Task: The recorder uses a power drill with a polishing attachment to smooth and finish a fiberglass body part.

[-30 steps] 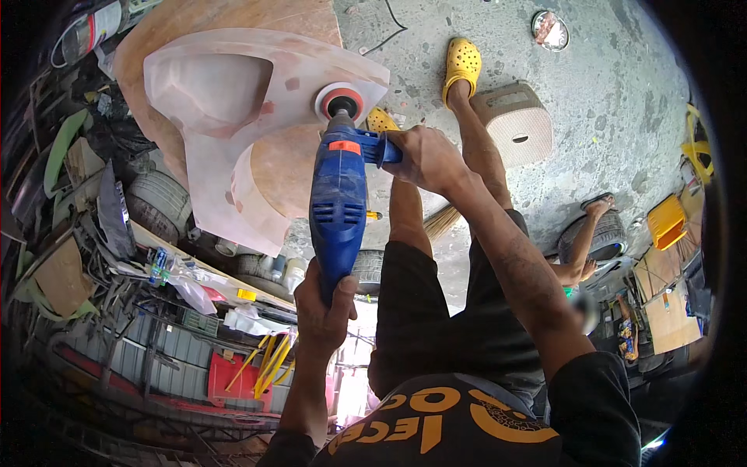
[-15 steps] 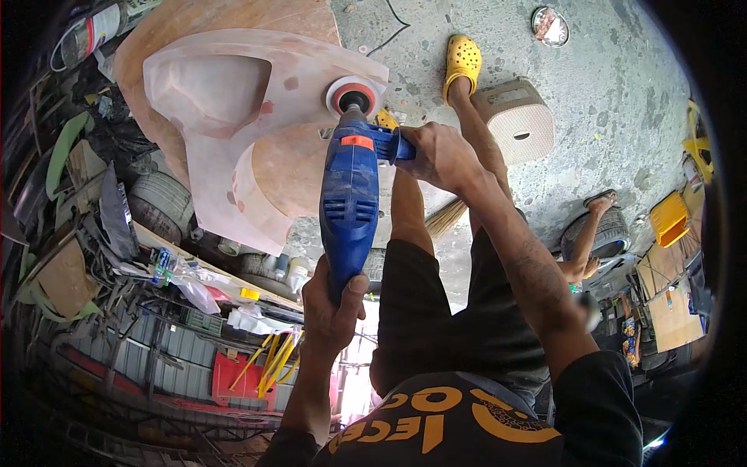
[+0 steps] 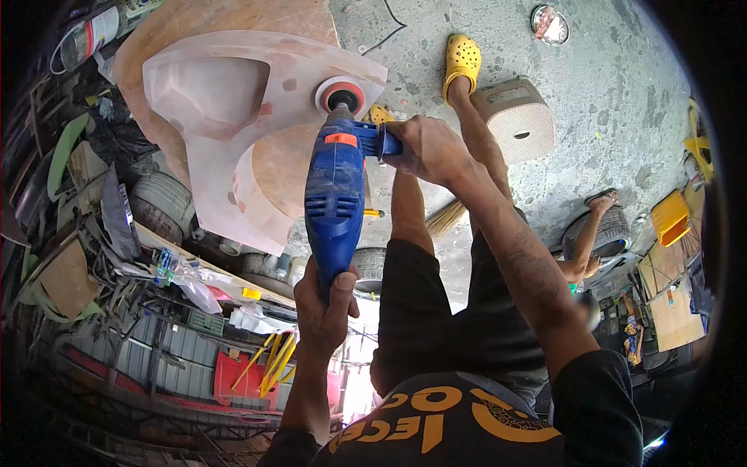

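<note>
Cluttered workshop: tyres (image 3: 159, 204), power sander (image 3: 336, 194)

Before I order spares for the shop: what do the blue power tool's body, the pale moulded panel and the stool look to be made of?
The blue power tool looks like moulded plastic, semi-gloss, with vent slots and an orange switch. The pale moulded panel seems to be fibreglass or filler-coated plastic: matt, dusty pinkish-white, with patchy sanded spots; the look cannot settle which. The stool appears to be beige plastic with a woven-look texture.

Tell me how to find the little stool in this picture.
Start at the big pale moulded panel that the blue power sander presses on, then look right, past the yellow clog. The plastic stool stands on the concrete floor: beige, boxy, woven-looking, with a slot on top.
</note>
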`<state>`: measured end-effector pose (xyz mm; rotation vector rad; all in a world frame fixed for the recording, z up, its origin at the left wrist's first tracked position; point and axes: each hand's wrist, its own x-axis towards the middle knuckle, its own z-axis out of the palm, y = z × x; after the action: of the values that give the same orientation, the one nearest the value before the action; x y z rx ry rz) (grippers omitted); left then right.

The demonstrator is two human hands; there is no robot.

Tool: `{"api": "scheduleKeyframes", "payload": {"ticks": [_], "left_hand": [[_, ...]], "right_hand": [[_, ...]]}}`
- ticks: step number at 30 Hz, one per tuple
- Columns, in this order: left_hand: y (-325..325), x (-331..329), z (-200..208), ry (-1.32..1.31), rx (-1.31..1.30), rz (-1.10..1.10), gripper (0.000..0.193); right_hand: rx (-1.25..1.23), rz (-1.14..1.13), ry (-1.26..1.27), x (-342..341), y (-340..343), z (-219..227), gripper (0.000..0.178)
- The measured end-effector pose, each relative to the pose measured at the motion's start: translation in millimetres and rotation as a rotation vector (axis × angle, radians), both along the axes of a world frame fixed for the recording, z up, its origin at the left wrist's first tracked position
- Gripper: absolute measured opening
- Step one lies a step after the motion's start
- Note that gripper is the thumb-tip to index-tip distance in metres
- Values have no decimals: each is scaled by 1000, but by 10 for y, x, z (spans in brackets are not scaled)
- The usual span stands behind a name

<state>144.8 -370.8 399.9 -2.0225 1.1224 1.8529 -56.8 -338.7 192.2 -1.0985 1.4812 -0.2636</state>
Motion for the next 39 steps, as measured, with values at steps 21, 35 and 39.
{"api": "scheduleKeyframes", "payload": {"ticks": [21,35,39], "left_hand": [[-41,-161,16,15,-16,-26,39],[-57,-101,8,10,1,40,40],[-49,-152,11,8,5,41,40]], "right_hand": [[19,-8,25,-102,49,5,29],[-80,-27,3,-54,-107,-1,29],[-114,-49,-1,-84,-12,-44,30]]}}
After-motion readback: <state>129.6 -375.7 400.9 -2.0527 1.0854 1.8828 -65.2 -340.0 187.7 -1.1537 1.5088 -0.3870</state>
